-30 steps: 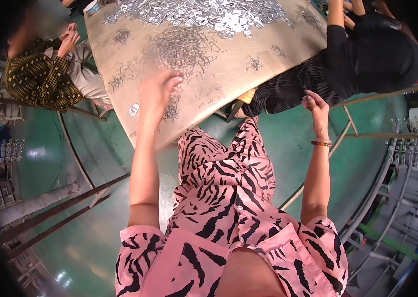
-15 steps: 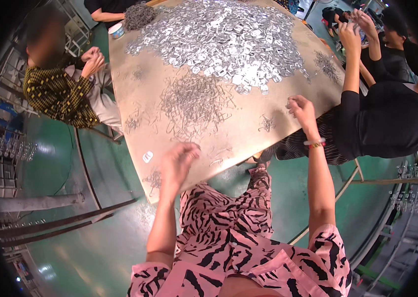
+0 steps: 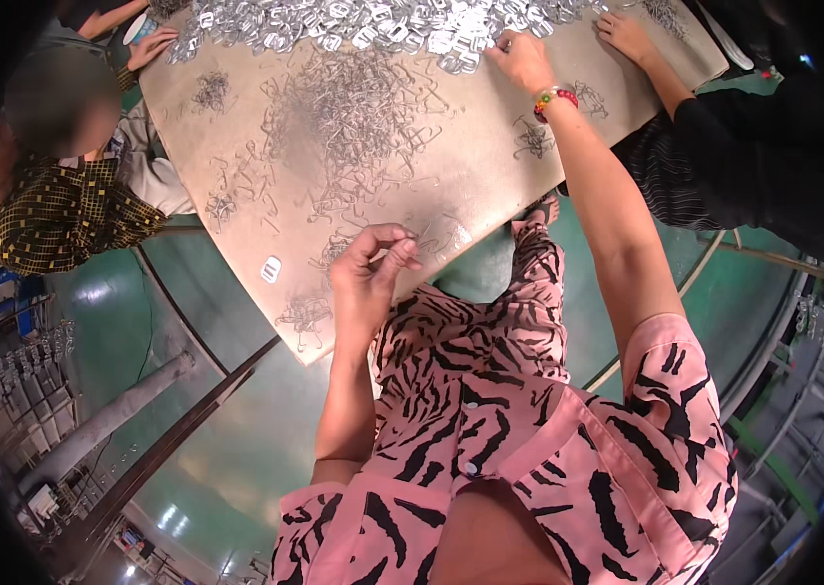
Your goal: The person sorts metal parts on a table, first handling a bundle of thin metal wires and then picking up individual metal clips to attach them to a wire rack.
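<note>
My right hand (image 3: 521,63) reaches to the near edge of a large pile of flat silver metal buckles (image 3: 363,27). Thumb and forefinger are closed on a buckle there, mostly hidden by the fingers. Closer to me, my left hand (image 3: 371,268) is raised over the table's front edge with thumb and fingertips pinched together. What the pinch holds is too small to make out. Beyond the left hand spreads a heap of thin bent wire hooks (image 3: 358,122). One loose buckle (image 3: 271,269) lies on the left, above a small cluster of hooks (image 3: 304,315) near the corner.
The pale board tabletop (image 3: 227,161) ends close to my lap. A person in a patterned shirt (image 3: 80,210) sits at the left, one hand by the pile. At the right a person in black reaches a hand (image 3: 629,39) toward it. More hooks (image 3: 533,141) lie near my right forearm.
My right hand has moved forward to the buckle pile. My left hand has drawn its fingers into a pinch. The view has tilted down, and both neighbours' hands now reach onto the table.
</note>
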The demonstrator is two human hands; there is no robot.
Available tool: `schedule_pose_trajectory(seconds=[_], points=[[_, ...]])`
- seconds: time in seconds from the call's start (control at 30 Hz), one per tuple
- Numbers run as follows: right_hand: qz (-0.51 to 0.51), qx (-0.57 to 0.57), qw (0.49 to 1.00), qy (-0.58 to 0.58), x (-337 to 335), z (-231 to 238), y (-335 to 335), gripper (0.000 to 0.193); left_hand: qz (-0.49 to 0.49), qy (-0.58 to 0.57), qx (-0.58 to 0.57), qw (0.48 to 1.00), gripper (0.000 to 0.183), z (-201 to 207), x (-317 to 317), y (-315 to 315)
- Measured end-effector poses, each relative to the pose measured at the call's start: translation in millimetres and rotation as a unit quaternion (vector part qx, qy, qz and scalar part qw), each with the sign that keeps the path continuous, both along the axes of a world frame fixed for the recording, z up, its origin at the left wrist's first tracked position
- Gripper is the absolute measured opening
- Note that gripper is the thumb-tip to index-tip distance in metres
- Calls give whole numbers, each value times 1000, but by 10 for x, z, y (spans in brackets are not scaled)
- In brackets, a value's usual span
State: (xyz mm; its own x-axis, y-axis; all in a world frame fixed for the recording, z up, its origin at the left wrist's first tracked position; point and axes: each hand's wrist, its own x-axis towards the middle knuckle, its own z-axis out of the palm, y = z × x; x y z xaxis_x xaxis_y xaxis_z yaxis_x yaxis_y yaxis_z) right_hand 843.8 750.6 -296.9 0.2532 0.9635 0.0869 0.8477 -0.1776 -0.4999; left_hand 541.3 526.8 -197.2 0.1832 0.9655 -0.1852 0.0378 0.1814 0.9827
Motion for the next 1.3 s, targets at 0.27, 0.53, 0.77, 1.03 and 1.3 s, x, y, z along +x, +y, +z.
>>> schedule_pose_trajectory(seconds=[0.27,0.53,0.77,1.03,1.3], points=[[-58,42,997,10,126,204,-257,25,35,-16,43,998,12,163,-171,-191],[-54,32,937,344,390,820,-1213,25,35,2,109,993,9,223,-230,-461],[88,71,886,449,-50,1332,-2317,20,30,-58,157,985,9,394,-24,-533],[-26,103,844,526,-974,1160,-3191,19,-58,130,350,926,10,194,687,-546],[14,114,776,620,-1074,864,-3403,22,-81,141,331,929,9,-94,675,-614]])
